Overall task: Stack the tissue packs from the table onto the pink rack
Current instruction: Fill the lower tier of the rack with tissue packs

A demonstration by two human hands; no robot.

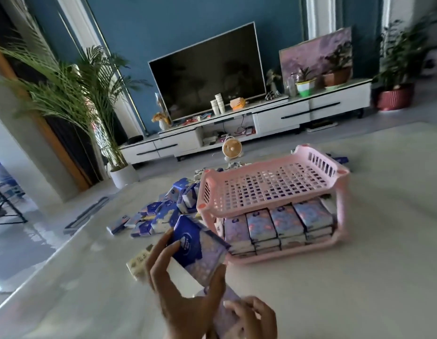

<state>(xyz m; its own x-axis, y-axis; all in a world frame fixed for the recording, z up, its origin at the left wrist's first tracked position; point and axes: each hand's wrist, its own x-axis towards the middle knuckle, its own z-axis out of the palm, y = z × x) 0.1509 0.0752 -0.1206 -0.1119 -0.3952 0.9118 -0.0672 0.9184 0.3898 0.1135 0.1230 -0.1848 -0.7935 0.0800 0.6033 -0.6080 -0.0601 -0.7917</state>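
at the far left a tall palm (65,94) stands on the floor beyond the surface's (359,277) left edge. on the surface, toward its far edge and left of centre, a loose heap of blue tissue packs (161,214) lies scattered, some flat, some tipped on their sides. nearer the near edge, the left hand (185,289) pinches one tissue pack (200,250) between thumb and fingers, lifted off the surface and tilted, its blue end pointing up and away. just right of it, at the near edge, the right hand (251,316) curls its fingers around another pale purple pack (227,311), partly hidden by both hands. a small cream-coloured packet (139,263) lies flat just left of the left hand. to the right, the pink rack (273,206) stands on the surface: its upper tier is bare mesh, its lower tier packed with neat rows of stacked packs (281,226). behind, a dark television (207,72) sits on a white cabinet (261,121).
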